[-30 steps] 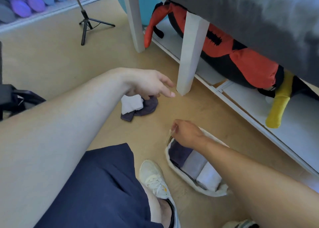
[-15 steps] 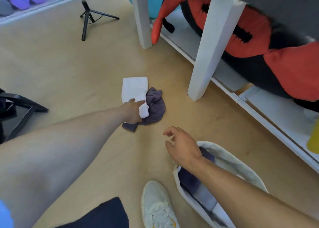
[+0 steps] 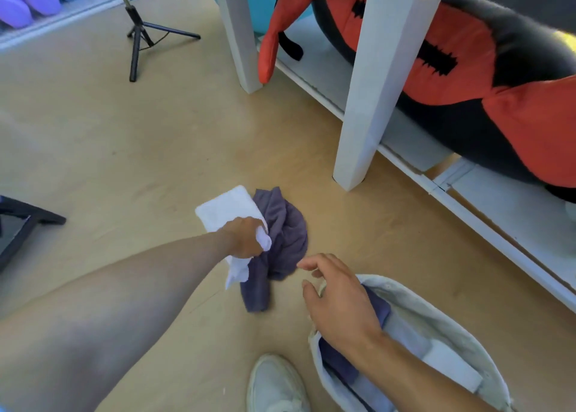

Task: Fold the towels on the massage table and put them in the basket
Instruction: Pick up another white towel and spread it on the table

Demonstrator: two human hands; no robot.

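Tan wooden floor point(image 3: 109, 137) fills most of what I can see, bare and smooth, with everything else set on it. At two o'clock a big red and black plush toy point(image 3: 467, 69) lies on a low white shelf point(image 3: 514, 218) under the bench, and two white bench legs point(image 3: 374, 84) stand in front of it, one near and one farther back at twelve. A black tripod point(image 3: 140, 34) stands at eleven o'clock, with a row of purple and blue cushions point(image 3: 34, 0) beyond it by the wall. At five o'clock a pale fabric basket point(image 3: 436, 305) sits on the floor, with folded dark blue and light towels inside it. Right at the centre a crumpled purple towel point(image 3: 283, 234) lies on the floor, just beside the basket, and a white towel point(image 3: 224, 207) lies partly over its left edge. The left hand point(image 3: 244, 237) is closed around the white towel, bunching the cloth in its fist. The right hand point(image 3: 336, 299) hovers over the near rim of the basket with fingers spread and loosely curled, holding nothing, its fingertips close to the purple towel. A white sneaker point(image 3: 274, 386) shows at six o'clock, just left of the basket.
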